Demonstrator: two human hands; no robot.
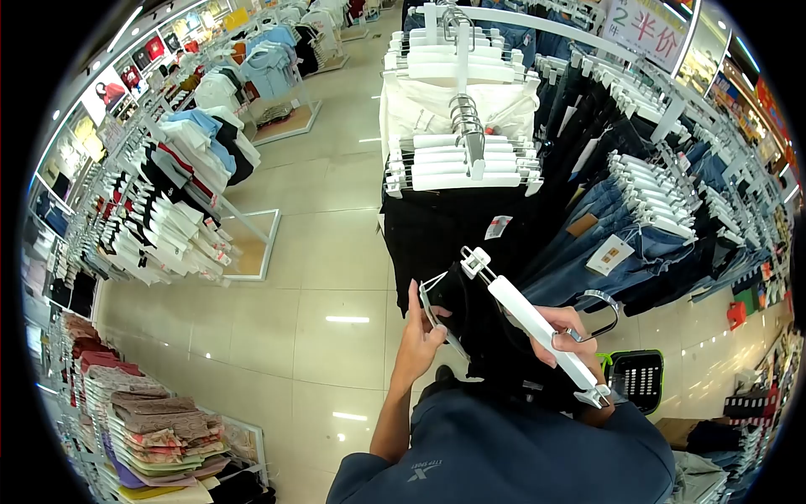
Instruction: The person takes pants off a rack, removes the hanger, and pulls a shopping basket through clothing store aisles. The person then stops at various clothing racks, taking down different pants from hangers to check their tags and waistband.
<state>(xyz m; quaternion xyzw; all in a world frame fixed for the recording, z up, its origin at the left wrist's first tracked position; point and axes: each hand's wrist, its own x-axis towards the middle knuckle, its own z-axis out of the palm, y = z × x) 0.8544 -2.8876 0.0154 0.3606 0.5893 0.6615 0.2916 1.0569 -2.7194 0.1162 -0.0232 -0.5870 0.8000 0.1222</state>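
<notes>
My right hand (561, 334) is closed round a white clip hanger (533, 315), which is tilted down to the right with its metal hook (606, 304) pointing right. Black trousers (491, 340) hang about the hanger, close in front of my body. At their left side my left hand (417, 343) pinches a thin pale tag (443, 323) on a white string, seen nearly edge-on. Just ahead, more black trousers (445, 223) hang from white clip hangers on the rack, with a small white label (498, 227) on them.
Jeans (579, 244) and dark trousers fill the rack (546, 28) on the right, under a price sign (645, 32). A black basket (635, 380) with a green rim stands on the floor at right. Shirt racks (176, 168) and folded clothes (151, 420) line the left.
</notes>
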